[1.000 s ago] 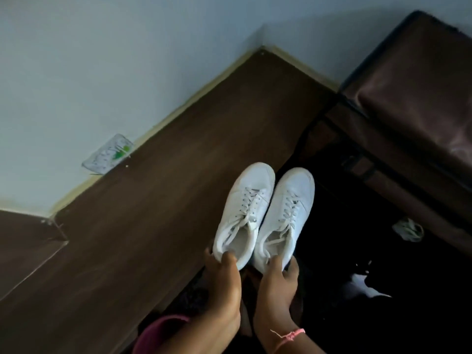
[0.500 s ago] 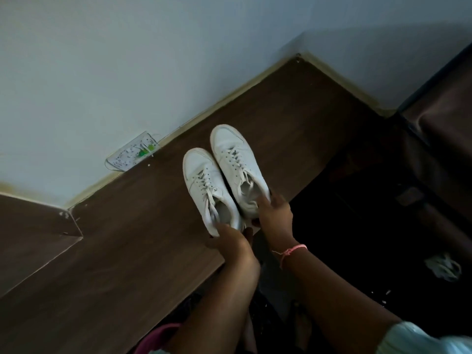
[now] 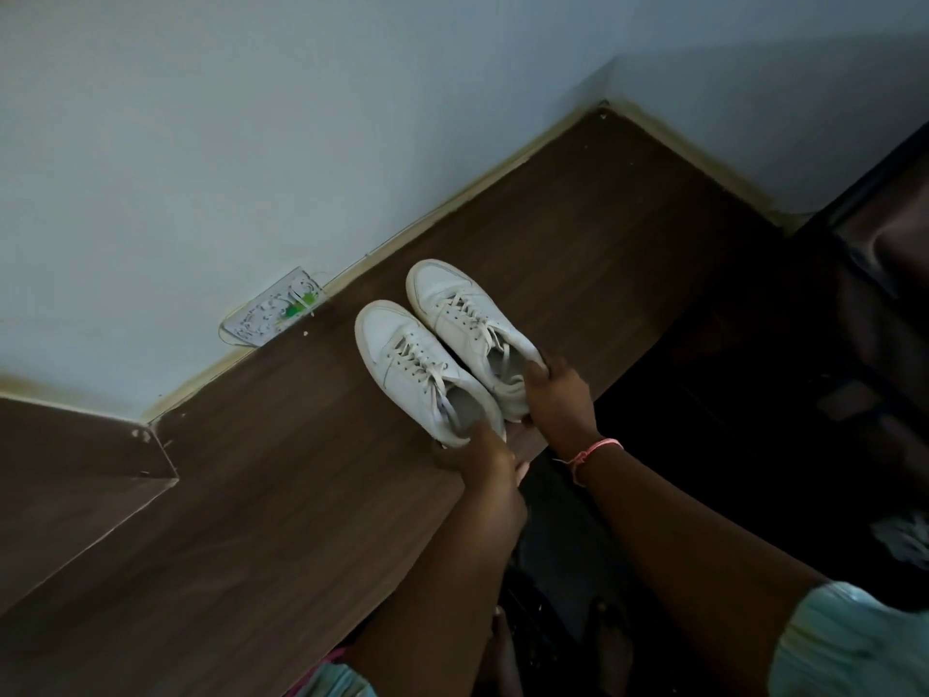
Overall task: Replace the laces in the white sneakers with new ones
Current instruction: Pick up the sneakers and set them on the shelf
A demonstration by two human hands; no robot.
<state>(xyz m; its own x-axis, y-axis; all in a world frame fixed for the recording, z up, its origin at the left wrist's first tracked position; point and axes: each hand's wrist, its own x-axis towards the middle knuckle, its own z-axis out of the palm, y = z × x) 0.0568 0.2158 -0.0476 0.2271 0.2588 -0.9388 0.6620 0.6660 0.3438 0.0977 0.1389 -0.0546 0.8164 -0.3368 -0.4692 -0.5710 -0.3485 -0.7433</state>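
Two white sneakers sit side by side on the dark wooden surface, toes pointing toward the wall, both laced with pale laces. My left hand [image 3: 482, 460] grips the heel of the left sneaker [image 3: 412, 364]. My right hand [image 3: 558, 394], with a pink string bracelet at the wrist, holds the heel and collar of the right sneaker [image 3: 462, 314]. A clear flat packet [image 3: 274, 314] with white and green contents leans against the wall to the left of the shoes; what it holds is too small to tell.
The wooden surface [image 3: 251, 520] meets a pale wall [image 3: 251, 143] at the back and ends in an edge near my arms. Dark furniture [image 3: 885, 274] stands on the right. A crumpled white thing [image 3: 905, 540] lies in the dark area at far right.
Both hands carried the pair from the dark area at right over to the wooden surface near the wall. The toes swung to point up-left. Since half a second ago little has shifted.
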